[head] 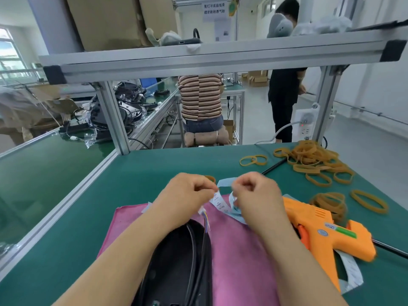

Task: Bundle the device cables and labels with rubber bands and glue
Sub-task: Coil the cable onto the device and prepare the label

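Note:
A black device (176, 268) lies on a pink cloth (240, 257) at the near edge of the green bench. Thin coloured cables (206, 219) rise from it to a white printed label (219, 200). My left hand (187, 195) pinches the top of that label. My right hand (256, 193) pinches a light blue backing strip (234, 208) that curls between both hands. A tan rubber band (210, 178) peeks out behind my left hand. An orange glue gun (324, 230) lies on its side just right of my right forearm.
A heap of tan rubber bands (313, 160) covers the far right of the bench, with loose ones (252, 160) beside it. A white label sheet (351, 272) lies under the glue gun. An aluminium shelf frame (114, 118) stands behind. Two people work beyond the bench.

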A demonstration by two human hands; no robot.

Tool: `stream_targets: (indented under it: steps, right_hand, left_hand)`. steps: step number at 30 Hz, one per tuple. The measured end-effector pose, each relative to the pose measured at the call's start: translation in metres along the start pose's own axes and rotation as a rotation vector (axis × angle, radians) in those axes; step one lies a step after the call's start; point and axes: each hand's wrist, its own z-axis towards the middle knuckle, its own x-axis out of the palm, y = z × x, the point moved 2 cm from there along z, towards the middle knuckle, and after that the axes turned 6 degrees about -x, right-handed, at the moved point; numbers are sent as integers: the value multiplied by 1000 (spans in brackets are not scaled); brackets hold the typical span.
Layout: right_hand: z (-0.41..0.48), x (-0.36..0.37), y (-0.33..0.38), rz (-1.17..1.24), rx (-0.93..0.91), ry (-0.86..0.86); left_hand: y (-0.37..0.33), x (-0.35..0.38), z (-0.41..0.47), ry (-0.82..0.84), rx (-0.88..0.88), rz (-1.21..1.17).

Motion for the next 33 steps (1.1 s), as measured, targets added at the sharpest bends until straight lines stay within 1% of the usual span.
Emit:
stream_targets:
  steps: [2,4,6,8,9,10,11,13,14,15,17,18,20,22,24,26,28,29,31,33]
  right_hand:
    - [3,-8,-1,407,138,-185]
    - [5,-16,-2,729,226,-326]
    - [6,-21,-3,896,262,-406]
    - [5,-24,-4,948,254,-448]
    - [5,-25,-4,959,243,-465]
    - [5,-25,-4,967,232,-475]
    - [5,-26,-4,966,224,-469]
    - [7,-23,-5,890,235,-381]
    - [7,-19,-4,810,239,-301]
    - [7,-14,-3,709,224,-212]
    - [2,0,0,473,129,-56]
    - [-1,5,2,370,74,-13]
    - [-7,11,5,262,-1,3]
    - [-8,13,4,208,-34,-6]
    - [-7,15,3,184,-24,6]
    - [-8,18,2,174,-7,29]
    - [-8,18,0,177,5,30]
    - [-6,16,-1,214,21,14]
    - [-3,11,-5,356,72,-33]
    - [-1,7,-7,464,131,-59]
  left_hand:
    - [-20,15,-1,153,94,194]
    - [-35,33,-3,347,155,373]
    - [-44,53,-4,524,196,552]
    - [-45,72,-4,618,216,748]
    - [-44,79,-3,605,213,811]
    - [-45,82,-1,558,210,834]
    - [-44,82,3,507,195,802]
    - [-43,75,12,452,181,663]
    - [-41,71,15,445,188,628]
    - [-38,68,17,443,206,662]
    - [-32,65,17,437,209,810]
    - [-30,66,16,452,192,866]
    - [-26,68,16,485,163,947]
    - [-27,68,17,472,184,982]
    - [-27,67,21,454,222,969]
    - [-25,66,24,461,211,957]
    - [-22,64,28,440,162,887]
    - [-22,62,29,403,140,817]
    - [-19,53,37,252,128,629]
    - [-11,40,45,110,58,374]
